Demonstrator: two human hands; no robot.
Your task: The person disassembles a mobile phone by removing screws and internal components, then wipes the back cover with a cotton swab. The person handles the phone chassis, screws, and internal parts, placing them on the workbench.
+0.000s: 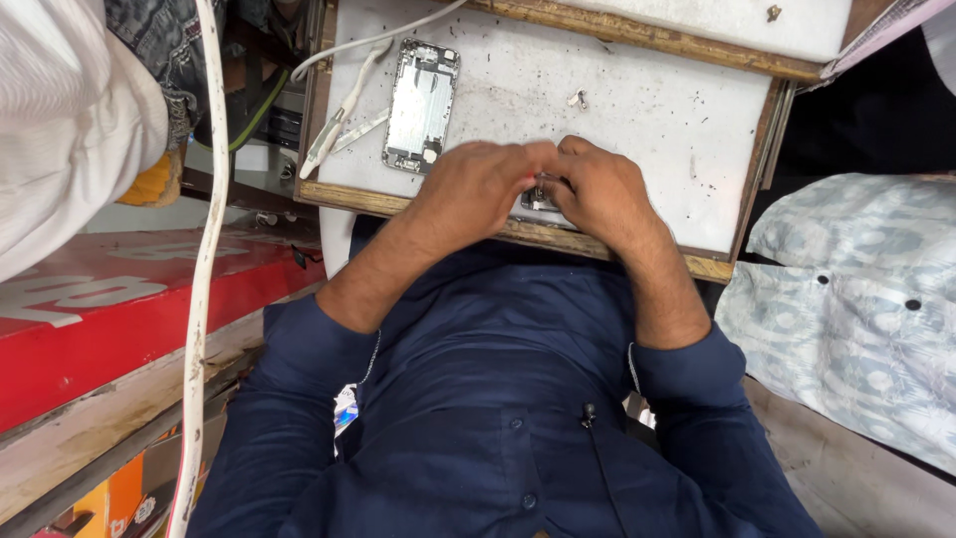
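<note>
My left hand (478, 187) and my right hand (597, 189) meet fingertip to fingertip at the near edge of a white work board (647, 110). Between them sits a small metal phone part (539, 195), mostly hidden by the fingers; both hands pinch or press on it. An opened silver phone shell (421, 105), face down with its inside showing, lies flat on the board to the left of my hands, untouched.
A white cable with a flat connector (334, 125) runs beside the phone shell. A tiny screw or clip (578, 98) lies further back. The board has a wooden frame (349, 194). A red counter (119, 319) is at left, a person in patterned cloth (856, 299) at right.
</note>
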